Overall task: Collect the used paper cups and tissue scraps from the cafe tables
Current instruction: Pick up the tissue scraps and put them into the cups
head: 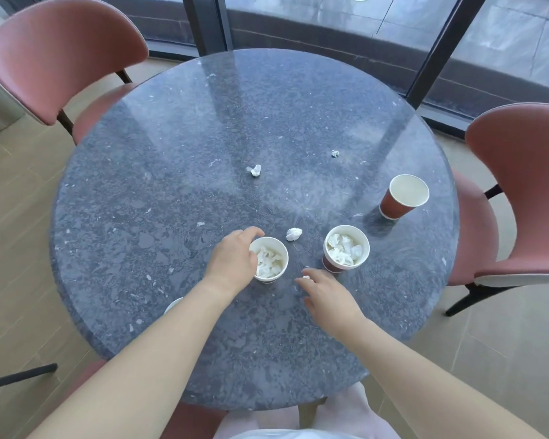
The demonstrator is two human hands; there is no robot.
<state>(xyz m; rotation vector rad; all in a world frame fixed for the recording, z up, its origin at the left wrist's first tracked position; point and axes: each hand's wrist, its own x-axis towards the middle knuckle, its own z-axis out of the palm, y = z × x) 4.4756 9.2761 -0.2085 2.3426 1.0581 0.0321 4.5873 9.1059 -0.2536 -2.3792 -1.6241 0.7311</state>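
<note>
Left hand (235,261) gripped the tissue-filled paper cup (271,259) steady; right hand (325,296) fingers pinched a tissue scrap (305,277) for depositing.

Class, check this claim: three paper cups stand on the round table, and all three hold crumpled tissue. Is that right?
Not quite. The head view shows tissue in only two: the cup by the left hand and the middle cup. The far right cup is empty. All three do stand on the round table.
</note>
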